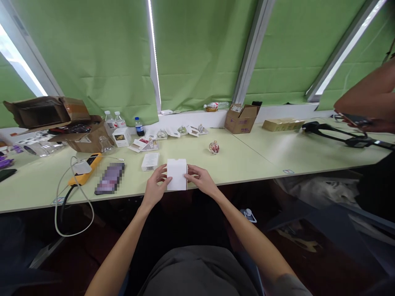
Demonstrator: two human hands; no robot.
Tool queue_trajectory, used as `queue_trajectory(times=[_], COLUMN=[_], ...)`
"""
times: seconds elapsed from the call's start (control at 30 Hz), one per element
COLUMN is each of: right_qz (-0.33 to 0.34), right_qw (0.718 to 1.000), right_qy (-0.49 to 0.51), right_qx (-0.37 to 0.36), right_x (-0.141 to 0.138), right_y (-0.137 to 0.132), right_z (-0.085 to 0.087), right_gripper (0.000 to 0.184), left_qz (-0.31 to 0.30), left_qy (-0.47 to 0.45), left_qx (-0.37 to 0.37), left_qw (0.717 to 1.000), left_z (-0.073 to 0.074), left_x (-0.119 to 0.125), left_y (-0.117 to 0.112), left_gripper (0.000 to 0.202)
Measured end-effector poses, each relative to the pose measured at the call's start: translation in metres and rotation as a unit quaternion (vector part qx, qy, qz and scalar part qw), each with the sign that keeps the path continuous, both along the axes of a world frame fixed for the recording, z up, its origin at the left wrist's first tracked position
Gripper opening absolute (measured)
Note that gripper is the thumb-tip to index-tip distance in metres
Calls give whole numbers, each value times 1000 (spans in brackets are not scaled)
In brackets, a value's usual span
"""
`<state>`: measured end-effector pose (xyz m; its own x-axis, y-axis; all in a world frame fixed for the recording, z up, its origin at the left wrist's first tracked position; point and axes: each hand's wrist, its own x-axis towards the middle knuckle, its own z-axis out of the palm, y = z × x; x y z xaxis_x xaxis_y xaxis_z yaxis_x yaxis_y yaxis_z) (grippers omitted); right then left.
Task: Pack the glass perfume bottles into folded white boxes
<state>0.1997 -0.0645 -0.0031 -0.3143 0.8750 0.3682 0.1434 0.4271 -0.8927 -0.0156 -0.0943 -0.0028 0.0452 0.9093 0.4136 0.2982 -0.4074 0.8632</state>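
A white cardboard box (177, 174) stands at the table's front edge, held between my left hand (156, 183) and my right hand (199, 179). The fingers of both hands press on its sides. Just beyond my left hand lies a smaller white box with a barcode (150, 161). A round glass perfume bottle (214, 147) stands on the pale green table (247, 158), beyond my right hand. Several more glass bottles and white cards lie along the far side (182, 130).
A phone with a pixelated screen (109, 178) and a yellow power strip (84, 168) with white cables lie to the left. Open cardboard boxes (241, 119) and plastic bottles (139, 126) stand at the back. A person's arm (367, 100) reaches in at right above a black stand (348, 137).
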Motion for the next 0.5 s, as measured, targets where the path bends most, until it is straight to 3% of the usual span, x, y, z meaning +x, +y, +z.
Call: queue_trajectory(times=[0.1, 0.23, 0.33, 0.5], right_qz=[49, 68, 26, -107], right_qw=[995, 992, 995, 990], right_qy=[0, -15, -4, -38], right_qx=[-84, -104, -94, -86], right_x=[3, 3, 5, 23], right_y=[1, 0, 5, 25], right_z=[1, 1, -2, -13], right_gripper=[58, 57, 56, 56], left_qz=[-15, -18, 6, 83], left_qy=[-49, -70, -29, 101], left_qx=[-35, -44, -32, 12], left_qw=[998, 996, 999, 991], left_z=[-2, -4, -5, -10], left_x=[-2, 0, -1, -16], left_y=[4, 5, 4, 9], left_gripper=[57, 58, 54, 40])
